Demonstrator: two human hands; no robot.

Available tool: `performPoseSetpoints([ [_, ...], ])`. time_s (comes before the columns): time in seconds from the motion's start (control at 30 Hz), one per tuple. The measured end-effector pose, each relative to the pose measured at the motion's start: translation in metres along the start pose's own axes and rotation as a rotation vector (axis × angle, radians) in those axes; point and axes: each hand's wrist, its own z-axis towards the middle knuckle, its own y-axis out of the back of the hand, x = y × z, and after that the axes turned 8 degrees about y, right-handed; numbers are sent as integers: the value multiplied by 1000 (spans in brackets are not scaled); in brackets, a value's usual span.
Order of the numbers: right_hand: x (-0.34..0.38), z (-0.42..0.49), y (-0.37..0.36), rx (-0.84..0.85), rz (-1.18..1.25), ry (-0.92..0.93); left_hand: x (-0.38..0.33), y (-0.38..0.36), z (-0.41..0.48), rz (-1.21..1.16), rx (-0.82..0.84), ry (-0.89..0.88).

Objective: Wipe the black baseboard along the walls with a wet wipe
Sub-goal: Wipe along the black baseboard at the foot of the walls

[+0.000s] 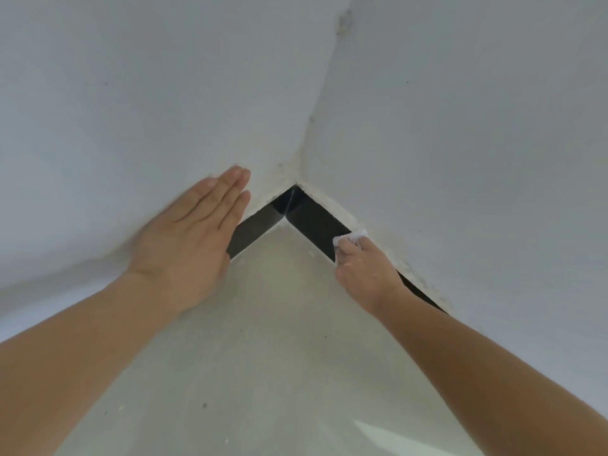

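A black baseboard point(312, 222) runs along two white walls and meets in a corner near the middle of the head view. My right hand point(363, 271) presses a crumpled white wet wipe point(352, 237) against the right-hand stretch of baseboard, a short way out from the corner. Its fingers are curled around the wipe, most of which is hidden under them. My left hand point(194, 241) lies flat on the left wall, fingers straight and together, just above the left stretch of baseboard point(253, 233), and covers part of it.
Two pale grey-white walls point(460, 143) close in the corner, with rough cream filler along their lower edge above the baseboard. The floor point(279, 340) is light, glossy and speckled with small bits of debris.
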Motion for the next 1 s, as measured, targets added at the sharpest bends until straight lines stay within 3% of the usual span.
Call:
performPoseSetpoints([
  [0.1,13,-22,-5,149,121,-50,0,-2,0,-7,-11,-3],
  [0.2,30,-39,1,361,267,-210,2,-2,1,-22,-40,17],
  [0.27,36,-40,6,411,355,-252,2,-2,2,-17,-30,11],
  [0.43,41,-5,27,134,265,-66,1,-1,4,5,45,14],
  [0.57,22,27,23,48,-44,-87,-1,-2,4,50,104,13],
  [0.7,14,8,9,86,-135,-72,-4,2,4,15,131,46],
  [0.9,19,-86,-32,138,110,-101,-19,17,8,-198,253,161],
  [1.0,31,-115,-43,246,189,-162,-35,36,13,-341,342,212],
])
